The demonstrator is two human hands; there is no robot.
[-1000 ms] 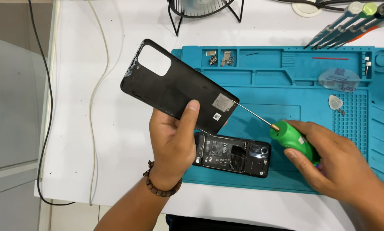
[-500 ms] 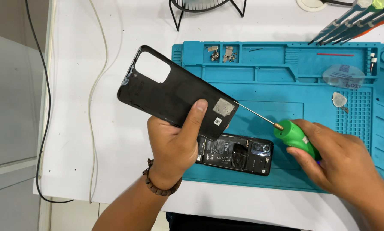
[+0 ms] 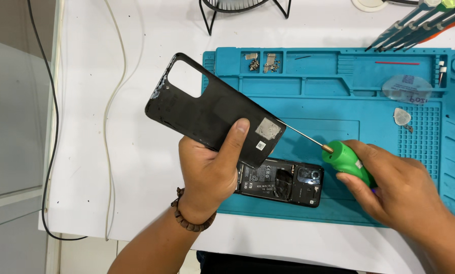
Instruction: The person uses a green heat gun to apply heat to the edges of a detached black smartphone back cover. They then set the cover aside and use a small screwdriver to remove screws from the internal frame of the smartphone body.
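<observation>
My left hand (image 3: pixel 210 172) grips a black phone back cover (image 3: pixel 207 109), inner side up, tilted above the white table and the left edge of the blue work mat (image 3: pixel 339 96). The cover has a camera cutout near its far end. My right hand (image 3: pixel 395 190) holds a green-handled screwdriver (image 3: pixel 346 160); its thin metal shaft points left and its tip meets the cover's near right edge. Below the cover the opened black phone (image 3: pixel 281 182) lies flat on the mat, its insides and camera module showing.
Small screws and metal parts (image 3: pixel 263 61) sit in the mat's top trays. Two clear picks (image 3: pixel 405 91) lie at the right. Several screwdrivers (image 3: pixel 420 20) rest at the top right. A black wire stand (image 3: pixel 237 7) stands behind. White and black cables (image 3: pixel 111 101) run along the table's left side.
The view has shifted slightly. Both hands hold the same things, and the cover and screwdriver stay in nearly the same position relative to each other.
</observation>
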